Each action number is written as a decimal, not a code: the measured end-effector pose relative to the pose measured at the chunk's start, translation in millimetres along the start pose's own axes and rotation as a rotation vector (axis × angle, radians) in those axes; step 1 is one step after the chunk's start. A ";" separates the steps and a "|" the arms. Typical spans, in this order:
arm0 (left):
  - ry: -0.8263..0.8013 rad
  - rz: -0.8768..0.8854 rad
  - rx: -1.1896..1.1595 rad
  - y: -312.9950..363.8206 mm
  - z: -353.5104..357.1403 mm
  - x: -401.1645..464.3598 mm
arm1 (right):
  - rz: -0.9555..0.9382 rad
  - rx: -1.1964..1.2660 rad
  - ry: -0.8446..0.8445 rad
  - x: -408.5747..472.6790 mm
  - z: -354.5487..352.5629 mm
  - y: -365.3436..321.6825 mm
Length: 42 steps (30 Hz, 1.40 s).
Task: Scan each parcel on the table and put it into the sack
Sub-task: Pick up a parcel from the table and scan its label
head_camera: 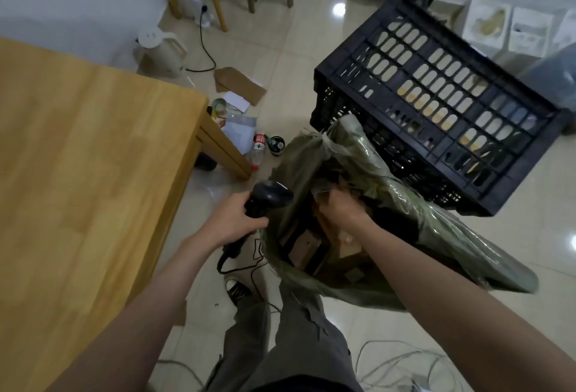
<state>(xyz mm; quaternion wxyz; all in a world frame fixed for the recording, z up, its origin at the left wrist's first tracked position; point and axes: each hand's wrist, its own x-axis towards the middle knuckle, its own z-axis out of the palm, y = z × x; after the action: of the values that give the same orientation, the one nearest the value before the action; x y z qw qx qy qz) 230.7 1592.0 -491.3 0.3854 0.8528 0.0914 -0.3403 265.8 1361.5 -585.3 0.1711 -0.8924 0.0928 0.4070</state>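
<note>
My left hand [235, 220] grips the handle of a black barcode scanner [268, 198], held just left of the sack's mouth. The green woven sack [405, 220] stands open on the floor with several brown cardboard parcels [307, 245] inside. My right hand [343, 209] reaches into the sack's mouth, down among the parcels. The blur hides whether its fingers hold one. The wooden table [87, 173] fills the left side, and no parcel shows on its visible top.
A black slotted plastic crate [436, 95] leans just behind the sack. Bottles, paper and cardboard scraps [240, 83] litter the floor by the table corner. A white kettle [162, 51] sits further back. Cables trail across the tiles near my feet [238, 290].
</note>
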 end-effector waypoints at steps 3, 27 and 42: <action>-0.003 -0.018 -0.017 -6.3 1.7 6.3 | -0.041 0.002 -0.017 23.0 16.3 -0.6; 0.034 -0.056 -0.060 -28.3 -30.8 -20.4 | -0.295 -0.258 -0.097 -19.8 -10.7 -53.9; 0.523 -0.123 -0.309 -127.2 -186.7 -226.5 | -0.739 -0.532 0.046 -150.4 -27.0 -321.9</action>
<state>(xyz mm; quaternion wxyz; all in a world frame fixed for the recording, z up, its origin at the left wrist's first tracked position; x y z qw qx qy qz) 102.3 1837.7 -331.6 0.4526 0.8356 0.2895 -0.1140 284.8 1652.7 -380.9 0.0675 -0.8873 -0.3361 0.3085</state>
